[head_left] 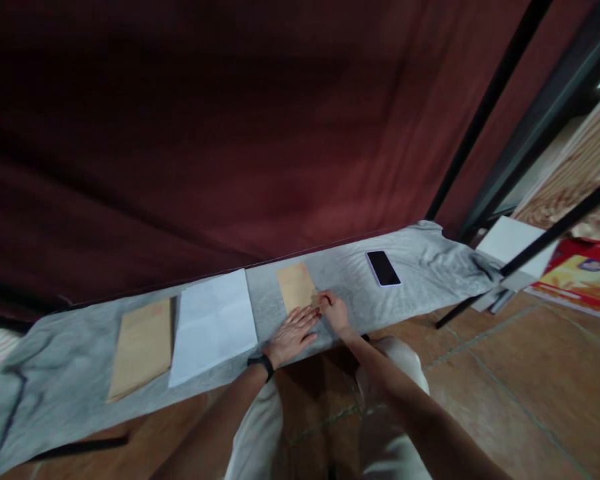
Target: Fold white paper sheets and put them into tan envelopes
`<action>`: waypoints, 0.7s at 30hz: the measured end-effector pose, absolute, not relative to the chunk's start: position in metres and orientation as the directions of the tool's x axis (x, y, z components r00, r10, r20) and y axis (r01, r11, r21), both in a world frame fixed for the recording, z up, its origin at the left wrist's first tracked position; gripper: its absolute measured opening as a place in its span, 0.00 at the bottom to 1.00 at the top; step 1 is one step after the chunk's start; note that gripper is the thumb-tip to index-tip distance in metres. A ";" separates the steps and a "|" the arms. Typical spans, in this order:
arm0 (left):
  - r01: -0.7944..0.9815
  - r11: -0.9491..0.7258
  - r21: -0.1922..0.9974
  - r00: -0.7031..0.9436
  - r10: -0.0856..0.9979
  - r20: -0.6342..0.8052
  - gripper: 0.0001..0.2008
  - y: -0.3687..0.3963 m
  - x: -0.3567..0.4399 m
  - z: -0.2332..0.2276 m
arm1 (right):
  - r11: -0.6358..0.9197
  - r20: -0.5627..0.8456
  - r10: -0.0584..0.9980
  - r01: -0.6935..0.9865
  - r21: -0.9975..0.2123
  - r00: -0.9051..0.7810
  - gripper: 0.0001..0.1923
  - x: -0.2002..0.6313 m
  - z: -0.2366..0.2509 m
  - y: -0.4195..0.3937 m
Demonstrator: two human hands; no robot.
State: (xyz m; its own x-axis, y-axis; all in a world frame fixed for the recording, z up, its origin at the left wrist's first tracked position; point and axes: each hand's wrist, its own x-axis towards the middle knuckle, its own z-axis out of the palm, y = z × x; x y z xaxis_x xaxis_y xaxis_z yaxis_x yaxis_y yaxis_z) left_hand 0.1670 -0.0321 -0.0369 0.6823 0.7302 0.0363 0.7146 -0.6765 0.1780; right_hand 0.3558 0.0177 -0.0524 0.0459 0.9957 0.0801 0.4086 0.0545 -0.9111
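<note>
Our left hand (294, 331) lies flat, fingers together and stretched out, palm down on the near end of a small brown envelope (296, 287). Our right hand (335, 311) sits just at its three o'clock, fingertips pinched together on the envelope's near right corner; whether they grip a flap or only press it, we cannot tell. A black band (261, 363) circles our left wrist.

The envelope lies on the grey cloth (420, 260) and runs away from us, its long axis pointing from six toward about eleven o'clock, so most of it stretches beyond both hands at twelve. Both hands touch it; the left covers more of it, the right holds only the corner.

Moving outward, at nine o'clock from the left hand lies a white sheet (213, 323) with fold creases, near but apart from the envelope, and past it a larger brown envelope (143, 347), just beside the sheet. At about two o'clock from the right hand, well apart, a dark phone (383, 268) rests face up on the cloth. We see no open container; what the envelopes hold does not show.
</note>
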 end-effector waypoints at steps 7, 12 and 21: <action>0.734 -0.658 0.167 0.658 0.750 0.062 0.29 -0.034 0.168 -0.040 | 0.071 0.102 0.994 0.445 -0.893 0.047 0.18 0.354 -0.048 0.015; 0.733 -0.655 0.184 0.649 0.754 0.097 0.28 -0.037 0.170 -0.039 | 0.077 0.113 0.992 0.434 -0.898 0.058 0.19 0.353 -0.047 0.012; 0.727 -0.658 0.197 0.646 0.752 0.127 0.28 -0.037 0.169 -0.042 | 0.089 0.144 0.984 0.417 -0.904 0.102 0.18 0.350 -0.041 0.009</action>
